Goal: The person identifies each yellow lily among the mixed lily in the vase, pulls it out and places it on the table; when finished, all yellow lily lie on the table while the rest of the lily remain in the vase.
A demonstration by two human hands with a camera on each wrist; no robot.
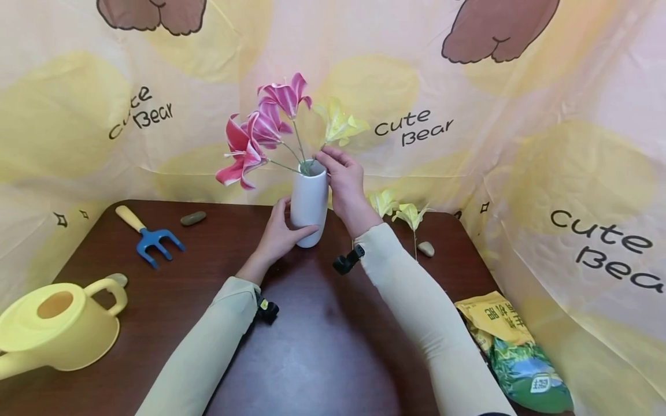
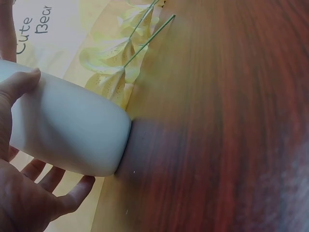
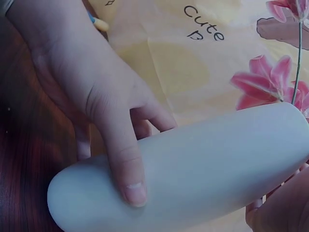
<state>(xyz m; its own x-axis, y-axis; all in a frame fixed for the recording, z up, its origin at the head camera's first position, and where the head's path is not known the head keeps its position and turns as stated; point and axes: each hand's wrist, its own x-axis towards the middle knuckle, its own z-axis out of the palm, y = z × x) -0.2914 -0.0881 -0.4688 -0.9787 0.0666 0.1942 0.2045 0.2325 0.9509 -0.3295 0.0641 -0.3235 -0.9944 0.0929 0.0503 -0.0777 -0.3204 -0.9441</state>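
Observation:
A white vase [image 1: 310, 199] stands on the dark table, with pink lilies [image 1: 270, 124] and a redder pink lily [image 1: 241, 153] leaning left from its mouth. My left hand [image 1: 281, 236] grips the vase low down, thumb across the front; the left wrist view shows its fingers curled round the vase wall [image 2: 72, 125]. At the rim, my right hand [image 1: 347, 184] pinches the stem of a yellow lily [image 1: 340, 124] whose bloom rises above the fingers. In the right wrist view, the vase [image 3: 193, 164] hides part of the right hand [image 3: 285, 208].
Two yellow lilies [image 1: 411, 215] lie behind the right forearm, near a pale stone [image 1: 426, 249]. On the left are a blue garden fork [image 1: 156, 241], a dark stone [image 1: 193, 218] and a yellow watering can [image 1: 78, 329]. A yellow-green bag [image 1: 525, 358] lies at right.

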